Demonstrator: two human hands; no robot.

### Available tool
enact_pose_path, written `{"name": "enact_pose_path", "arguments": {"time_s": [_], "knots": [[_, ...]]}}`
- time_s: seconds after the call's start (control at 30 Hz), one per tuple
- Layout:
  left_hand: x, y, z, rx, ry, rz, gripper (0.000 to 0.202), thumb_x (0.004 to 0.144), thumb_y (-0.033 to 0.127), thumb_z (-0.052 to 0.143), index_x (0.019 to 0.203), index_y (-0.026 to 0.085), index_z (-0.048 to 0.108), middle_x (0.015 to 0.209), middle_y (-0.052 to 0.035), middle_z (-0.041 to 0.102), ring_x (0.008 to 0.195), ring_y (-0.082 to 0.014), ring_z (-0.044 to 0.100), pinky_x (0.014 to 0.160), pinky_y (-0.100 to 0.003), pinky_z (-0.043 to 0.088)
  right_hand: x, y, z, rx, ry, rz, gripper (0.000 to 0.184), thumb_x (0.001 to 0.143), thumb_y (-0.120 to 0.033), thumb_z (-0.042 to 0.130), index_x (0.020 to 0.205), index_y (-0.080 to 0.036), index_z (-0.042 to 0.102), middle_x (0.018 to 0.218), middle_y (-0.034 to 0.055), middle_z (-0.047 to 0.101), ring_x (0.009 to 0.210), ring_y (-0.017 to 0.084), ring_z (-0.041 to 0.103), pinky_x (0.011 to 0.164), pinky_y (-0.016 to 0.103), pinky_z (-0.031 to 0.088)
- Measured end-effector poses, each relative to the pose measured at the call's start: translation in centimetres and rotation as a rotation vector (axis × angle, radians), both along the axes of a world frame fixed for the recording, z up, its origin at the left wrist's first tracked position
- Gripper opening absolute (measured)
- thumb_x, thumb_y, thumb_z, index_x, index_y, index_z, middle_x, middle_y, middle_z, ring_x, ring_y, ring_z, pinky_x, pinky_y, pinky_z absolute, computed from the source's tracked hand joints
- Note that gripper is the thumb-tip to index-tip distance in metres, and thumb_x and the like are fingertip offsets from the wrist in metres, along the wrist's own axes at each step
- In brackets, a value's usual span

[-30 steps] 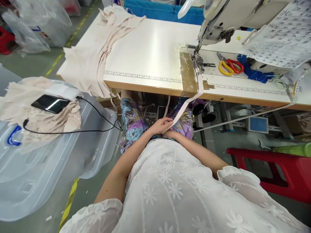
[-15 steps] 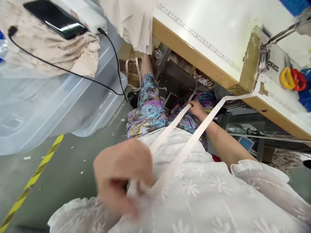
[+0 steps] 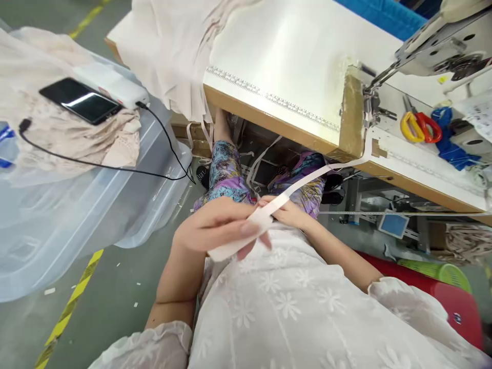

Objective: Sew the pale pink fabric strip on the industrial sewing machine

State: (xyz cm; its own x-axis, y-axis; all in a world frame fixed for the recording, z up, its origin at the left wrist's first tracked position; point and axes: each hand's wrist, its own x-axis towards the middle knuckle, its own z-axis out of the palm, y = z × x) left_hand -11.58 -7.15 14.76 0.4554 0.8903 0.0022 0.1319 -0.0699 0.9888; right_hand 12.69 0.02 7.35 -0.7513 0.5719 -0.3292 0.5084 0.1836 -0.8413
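Head view: your left hand [image 3: 221,225] pinches the flat, narrow, pale fabric strip [image 3: 305,180], thumb and fingers closed; it stretches toward two o'clock, to the metal sewing machine [image 3: 459,46]. Your right hand's [image 3: 288,212] fingers are partly hidden; I cannot tell their grip.

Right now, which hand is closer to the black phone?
The left. The left hand, holding the pale strip, is below and to the right of the black phone in the picture; the right hand is farther off to the right.
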Motion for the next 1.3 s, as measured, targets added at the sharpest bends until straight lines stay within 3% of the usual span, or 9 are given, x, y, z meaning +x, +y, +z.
{"name": "enact_pose_path", "arguments": {"time_s": [0.07, 0.17, 0.3, 0.43, 0.53, 0.67, 0.9, 1.1, 1.3], "knots": [[2.3, 3.7, 0.2, -0.049, -0.066, -0.13, 0.056, 0.097, 0.062, 0.036, 0.087, 0.019, 0.069, 0.063, -0.002, 0.064, 0.055, -0.0126, 0.058, 0.057, -0.024, 0.048, 2.0, 1.4, -0.8, 0.065, -0.053, -0.12, 0.027, 0.096, -0.036, 0.047, 0.096, -0.018, 0.066, 0.098, 0.01, 0.071, 0.093, 0.025, 0.065, 0.084, 0.037, 0.052], [5.6, 8.1, 0.0, -0.025, 0.032, -0.086, 0.045, 0.1, 0.05, 0.038, 0.081, 0.017, 0.064, 0.07, 0.0003, 0.063, 0.063, -0.0114, 0.056, 0.062, -0.022, 0.043, 5.8, 3.0, 0.2, 0.149, -0.098, -0.244, 0.026, 0.091, -0.032, 0.054, 0.11, -0.019, 0.066, 0.114, 0.0128, 0.069, 0.1, 0.028, 0.065, 0.09, 0.043, 0.051], [10.4, 13.1, -1.9, 0.011, 0.209, -0.114, 0.043, 0.102, 0.041, 0.035, 0.073, 0.018, 0.055, 0.069, 0.0011, 0.06, 0.065, -0.012, 0.055, 0.064, -0.022, 0.04, 11.6, 4.9, 6.2, 0.205, -0.019, -0.34, 0.028, 0.098, -0.034, 0.046, 0.118, -0.024, 0.065, 0.097, 0.0054, 0.076, 0.084, 0.021, 0.071, 0.076, 0.033, 0.057], [15.0, 17.5, -5.7, 0.152, 0.503, -0.135, 0.031, 0.099, 0.031, 0.037, 0.08, 0.018, 0.057, 0.087, -0.007, 0.064, 0.087, -0.0212, 0.061, 0.081, -0.03, 0.046, 18.4, 8.9, 10.8, 0.517, 0.088, -0.822, 0.023, 0.099, -0.036, 0.048, 0.105, -0.026, 0.067, 0.087, 0.0041, 0.074, 0.08, 0.021, 0.071, 0.076, 0.035, 0.058], [17.0, 19.3, -8.5, 0.146, 0.665, -0.226, 0.025, 0.094, 0.022, 0.039, 0.089, 0.017, 0.062, 0.101, -0.0125, 0.067, 0.102, -0.0272, 0.062, 0.092, -0.039, 0.047, 23.5, 13.1, 10.9, 0.881, -0.119, -1.009, 0.024, 0.097, -0.036, 0.048, 0.101, -0.023, 0.068, 0.108, 0.0109, 0.071, 0.105, 0.028, 0.066, 0.087, 0.043, 0.055], [17.2, 19.9, -10.9, 0.033, 0.651, -0.27, 0.026, 0.093, 0.023, 0.041, 0.107, 0.018, 0.063, 0.115, -0.0122, 0.068, 0.111, -0.0266, 0.063, 0.098, -0.04, 0.048, 27.4, 17.8, 9.8, 1.138, -0.369, -0.995, 0.033, 0.096, -0.033, 0.043, 0.109, -0.017, 0.069, 0.119, 0.017, 0.068, 0.114, 0.034, 0.061, 0.094, 0.049, 0.051], [18.2, 21.3, -10.9, -0.12, 0.658, -0.398, 0.032, 0.095, 0.032, 0.04, 0.11, 0.02, 0.065, 0.111, -0.0085, 0.071, 0.103, -0.0244, 0.067, 0.092, -0.037, 0.051, 26.8, 22.8, 12.0, 0.959, -0.936, -0.835, 0.035, 0.091, -0.031, 0.046, 0.11, -0.012, 0.069, 0.091, 0.0194, 0.074, 0.084, 0.039, 0.067, 0.069, 0.045, 0.046], [19.5, 21.4, -10.4, -0.06, 0.666, -0.446, 0.037, 0.095, 0.036, 0.037, 0.113, 0.023, 0.065, 0.115, -0.0089, 0.07, 0.106, -0.0251, 0.065, 0.094, -0.039, 0.05, 24.9, 22.6, 13.2, 0.894, -0.918, -0.905, 0.032, 0.089, -0.03, 0.05, 0.11, -0.015, 0.068, 0.09, 0.0151, 0.075, 0.078, 0.03, 0.069, 0.059, 0.034, 0.04], [16.3, 19.1, -12.1, -0.158, 0.562, -0.473, 0.036, 0.086, 0.047, 0.044, 0.11, 0.034, 0.068, 0.111, -0.0074, 0.072, 0.111, -0.0294, 0.065, 0.099, -0.046, 0.049, 22.2, 22.9, 12.0, 0.835, -0.851, -1.001, 0.023, 0.086, -0.037, 0.057, 0.095, -0.022, 0.072, 0.089, 0.0085, 0.075, 0.07, 0.025, 0.067, 0.048, 0.029, 0.036]]}}
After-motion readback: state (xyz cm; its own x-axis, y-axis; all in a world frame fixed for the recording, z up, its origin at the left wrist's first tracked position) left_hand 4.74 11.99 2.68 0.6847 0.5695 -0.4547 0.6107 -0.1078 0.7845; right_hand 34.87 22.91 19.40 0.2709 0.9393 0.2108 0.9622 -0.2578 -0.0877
